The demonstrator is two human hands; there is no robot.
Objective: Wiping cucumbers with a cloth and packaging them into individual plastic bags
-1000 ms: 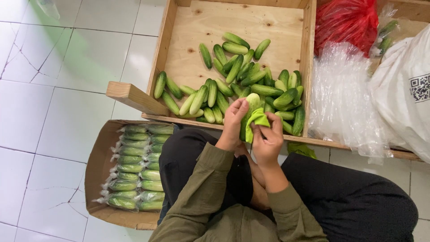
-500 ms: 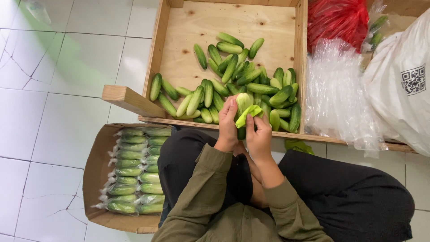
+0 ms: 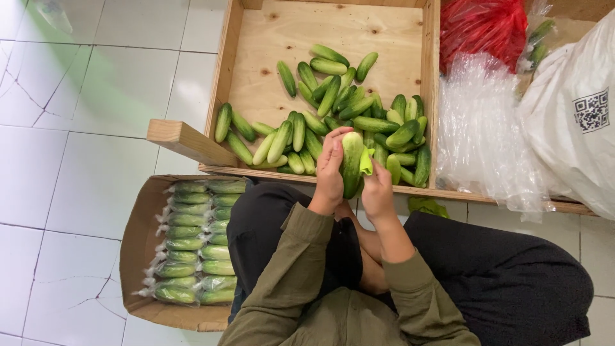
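Head view: over the wooden crate (image 3: 256,57).
Left hand (image 3: 330,170): gripping my cucumber (image 3: 351,163).
Right hand (image 3: 377,192): pinching green wrap (image 3: 366,161).
Next: wrap needs snug pull.

Your left hand (image 3: 330,173) covers one side of the cucumber (image 3: 351,163), and its lower end is lost between your two palms. Your right hand (image 3: 377,192) hides most of the small green piece (image 3: 366,162), so you cannot tell what it is. The red bag (image 3: 480,29) and white sack (image 3: 576,122) run off the frame's edge. The cardboard box (image 3: 138,243) hides its lower layers of wrapped cucumbers.
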